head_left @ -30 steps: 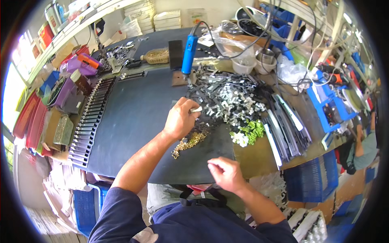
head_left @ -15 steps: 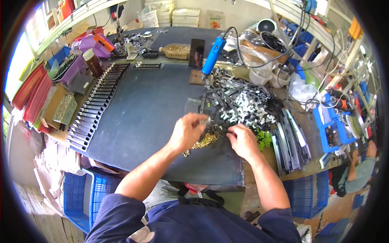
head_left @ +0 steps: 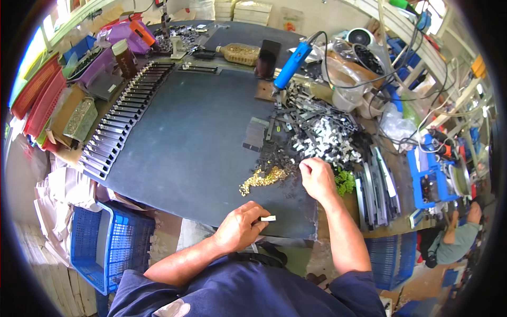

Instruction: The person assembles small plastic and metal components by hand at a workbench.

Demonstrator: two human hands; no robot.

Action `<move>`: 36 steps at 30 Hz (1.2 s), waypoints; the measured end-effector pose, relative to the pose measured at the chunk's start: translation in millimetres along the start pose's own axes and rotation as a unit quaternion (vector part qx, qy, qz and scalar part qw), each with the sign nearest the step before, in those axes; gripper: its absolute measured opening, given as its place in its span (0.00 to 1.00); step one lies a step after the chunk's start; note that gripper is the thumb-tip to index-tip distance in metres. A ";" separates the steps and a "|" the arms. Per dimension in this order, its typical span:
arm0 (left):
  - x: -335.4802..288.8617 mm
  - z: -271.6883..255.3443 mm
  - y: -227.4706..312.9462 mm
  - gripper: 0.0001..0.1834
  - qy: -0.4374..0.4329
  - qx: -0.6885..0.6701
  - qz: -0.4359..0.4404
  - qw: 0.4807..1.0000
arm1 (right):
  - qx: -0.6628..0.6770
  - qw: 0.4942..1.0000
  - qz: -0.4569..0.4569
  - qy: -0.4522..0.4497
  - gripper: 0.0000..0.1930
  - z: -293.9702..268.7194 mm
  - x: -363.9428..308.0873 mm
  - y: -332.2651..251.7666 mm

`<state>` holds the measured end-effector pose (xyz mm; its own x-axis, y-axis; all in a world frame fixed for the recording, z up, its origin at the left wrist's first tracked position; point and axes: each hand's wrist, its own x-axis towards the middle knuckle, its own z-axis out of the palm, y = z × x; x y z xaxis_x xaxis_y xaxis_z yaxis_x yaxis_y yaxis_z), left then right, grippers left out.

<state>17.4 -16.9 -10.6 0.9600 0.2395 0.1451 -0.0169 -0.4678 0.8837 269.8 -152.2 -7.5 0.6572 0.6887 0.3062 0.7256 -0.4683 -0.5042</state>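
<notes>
My left hand [head_left: 242, 227] is closed near the table's front edge, pinching a small white plastic piece [head_left: 269, 218] that sticks out past the fingertips. My right hand [head_left: 318, 180] has its fingers drawn together at the near side of a heap of white plastic pieces [head_left: 330, 138]; whatever they hold, if anything, is hidden. Between the hands lies a scatter of small brass-coloured parts [head_left: 264, 178], with tiny dark parts [head_left: 274, 157] just behind it. Next to my right hand sits a clump of bright green bits [head_left: 345, 182].
A blue electric screwdriver [head_left: 293, 64] hangs on its cable over the heap. Long dark strips [head_left: 121, 113] stand in a row at the left. Metal-looking rails [head_left: 377, 187] lie at the right. A plastic bottle [head_left: 238, 53] rests at the back. Blue crates [head_left: 108, 243] flank me below.
My left hand has drawn back from the small-parts pile to the table's front edge, with the white piece in its fingers. The right hand stays by the heap. The view has shifted slightly.
</notes>
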 end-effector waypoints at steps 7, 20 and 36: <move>-0.5 -1.3 -4.4 0.11 0.007 0.027 0.029 0.999 | 0.052 0.997 0.019 0.052 0.06 -13.9 -25.8 -22.2; 5.4 2.3 4.6 0.10 -0.038 -0.032 0.035 0.998 | 0.132 0.989 0.060 -0.015 0.05 -31.8 -130.6 -70.1; 1.8 3.3 5.6 0.09 -0.051 -0.055 -0.002 0.997 | 0.187 0.971 -0.148 -0.028 0.08 -19.7 -116.6 -77.4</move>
<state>20.0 -21.9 -6.8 0.9833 0.1515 0.1012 -0.0387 -0.3691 0.9286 141.0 -207.1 11.8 0.4116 0.7968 0.4425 0.7490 -0.0191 -0.6623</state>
